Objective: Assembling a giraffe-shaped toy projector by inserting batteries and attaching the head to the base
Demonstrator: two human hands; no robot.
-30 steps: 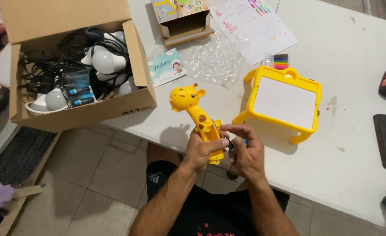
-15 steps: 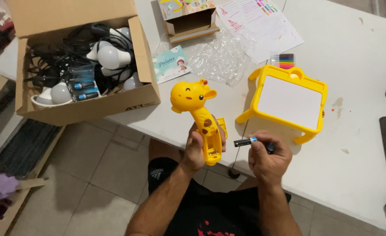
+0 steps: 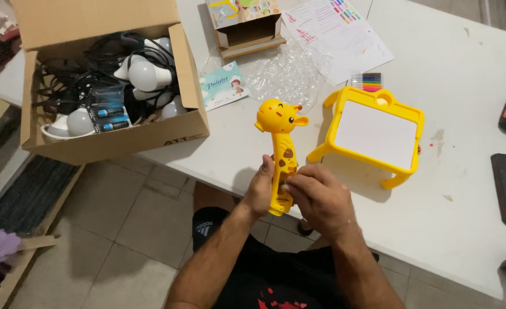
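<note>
- Gripping the giraffe toy (image 3: pixel 280 154) by its lower body, the left hand (image 3: pixel 260 191) is closed around it, above the table (image 3: pixel 465 189) edge.
- Half a second ago the right hand (image 3: pixel 316 200) held a small dark tool out to the side; now it is curled against the toy's body.
- That tool is hidden, so I cannot tell whether the right hand has it.
- The yellow board (image 3: pixel 376 134) stands just beside.
</note>
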